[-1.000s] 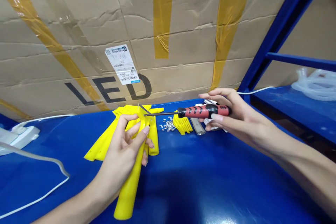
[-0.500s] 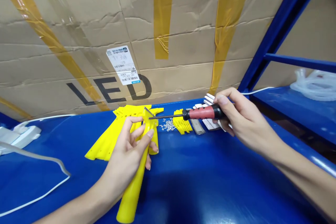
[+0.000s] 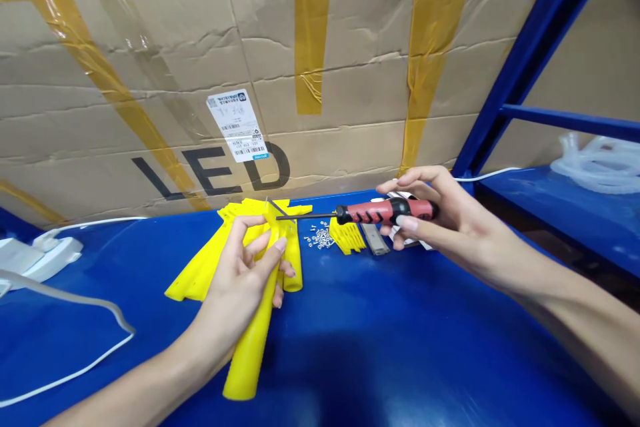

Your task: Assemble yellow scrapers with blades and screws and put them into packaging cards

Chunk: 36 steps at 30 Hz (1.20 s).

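My left hand (image 3: 245,267) is closed round a yellow plastic scraper handle (image 3: 247,353), tilted with its head up. A thin metal blade (image 3: 275,205) sticks out at that head. My right hand (image 3: 450,227) holds a red and black screwdriver (image 3: 370,211) by its grip, thumb in front and some fingers loosened. The shaft lies nearly level, its tip against the yellow head by my left fingertips. Whether a screw sits under the tip cannot be seen. Behind my left hand lie several more yellow handles (image 3: 197,273), partly hidden.
Loose small screws (image 3: 323,237) lie beyond the hands, beside a row of small yellow pieces (image 3: 347,237) and grey metal blades (image 3: 375,239). A cardboard box (image 3: 365,80) walls the back. A white power strip (image 3: 50,260) with its cable lies left; blue frame bars (image 3: 520,60) rise right.
My right fingers have opened up and shifted along the screwdriver's grip, which has turned and moved slightly left. The yellow handle has come up a little in my left hand.
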Motion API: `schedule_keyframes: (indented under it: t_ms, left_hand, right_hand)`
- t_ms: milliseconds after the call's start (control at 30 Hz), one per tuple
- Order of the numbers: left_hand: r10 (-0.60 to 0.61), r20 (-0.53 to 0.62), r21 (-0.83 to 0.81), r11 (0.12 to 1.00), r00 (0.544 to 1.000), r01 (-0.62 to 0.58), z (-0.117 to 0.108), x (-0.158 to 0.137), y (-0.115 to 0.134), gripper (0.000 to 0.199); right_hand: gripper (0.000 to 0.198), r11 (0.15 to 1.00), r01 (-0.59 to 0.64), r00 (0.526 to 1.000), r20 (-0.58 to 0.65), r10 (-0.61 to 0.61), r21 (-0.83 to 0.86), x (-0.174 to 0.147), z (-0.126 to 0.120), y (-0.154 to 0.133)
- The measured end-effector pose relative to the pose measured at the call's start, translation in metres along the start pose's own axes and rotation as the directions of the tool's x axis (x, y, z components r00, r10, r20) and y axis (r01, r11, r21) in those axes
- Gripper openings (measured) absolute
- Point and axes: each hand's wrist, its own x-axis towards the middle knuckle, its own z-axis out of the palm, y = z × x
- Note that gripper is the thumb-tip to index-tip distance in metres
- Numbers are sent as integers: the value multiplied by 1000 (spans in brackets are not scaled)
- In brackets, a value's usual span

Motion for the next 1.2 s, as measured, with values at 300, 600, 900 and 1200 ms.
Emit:
schedule_keyframes:
  t_ms: [300, 600, 900, 1200]
  left_hand:
    - [-19, 43, 10, 1000, 999, 19, 2, -1, -4, 43]
    - [10, 32, 28, 1000, 999, -11, 2, -2, 0, 43]
    - [6, 82, 49, 999, 997, -10, 1, -2, -5, 42]
    - [97, 111, 74, 992, 989, -106, -1, -8, -4, 37]
  right_hand:
    - [36, 999, -37, 999, -25, 37, 4, 1, -6, -1]
    - [31, 999, -43, 996, -84, 40, -30, 1, -5, 3]
    - [26, 987, 25, 989, -141, -47, -157, 3, -3, 0]
    - [33, 992, -59, 984, -173, 39, -111, 0, -1, -5]
